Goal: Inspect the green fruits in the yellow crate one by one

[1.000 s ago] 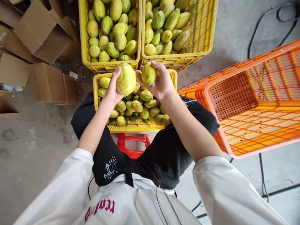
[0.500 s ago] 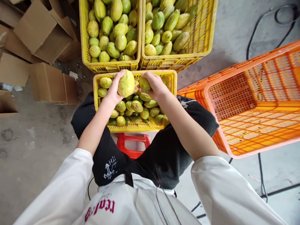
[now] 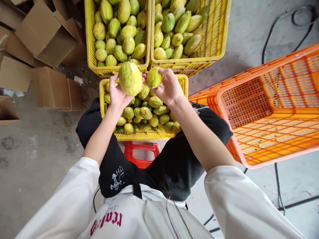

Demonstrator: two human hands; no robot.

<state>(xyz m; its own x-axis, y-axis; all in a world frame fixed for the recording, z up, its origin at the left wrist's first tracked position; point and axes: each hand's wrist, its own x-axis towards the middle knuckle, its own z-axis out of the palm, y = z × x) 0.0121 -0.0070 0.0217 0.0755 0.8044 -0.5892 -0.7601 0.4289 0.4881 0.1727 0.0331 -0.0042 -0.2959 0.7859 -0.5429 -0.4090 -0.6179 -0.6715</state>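
Note:
My left hand [image 3: 117, 94] is closed under a large yellow-green fruit [image 3: 130, 78], holding it up above the near yellow crate [image 3: 183, 83]. My right hand [image 3: 169, 88] grips a smaller green-yellow fruit [image 3: 154, 77] beside the large one. Both hands hover over the far rim of the near crate, which holds several small fruits [image 3: 147, 113] and sits between my knees.
Two more yellow crates [image 3: 91, 49] [image 3: 223, 36] full of larger fruits stand behind. An orange crate [image 3: 269, 106] with nothing in it lies tilted at the right. Cardboard boxes [image 3: 42, 33] are piled at the left. A red stool [image 3: 142, 154] shows below. Black cables [image 3: 276, 26] run over the concrete floor.
Both hands dipped down toward the near crate half a second ago and have risen again. The large fruit now sits higher and turned, in my left palm.

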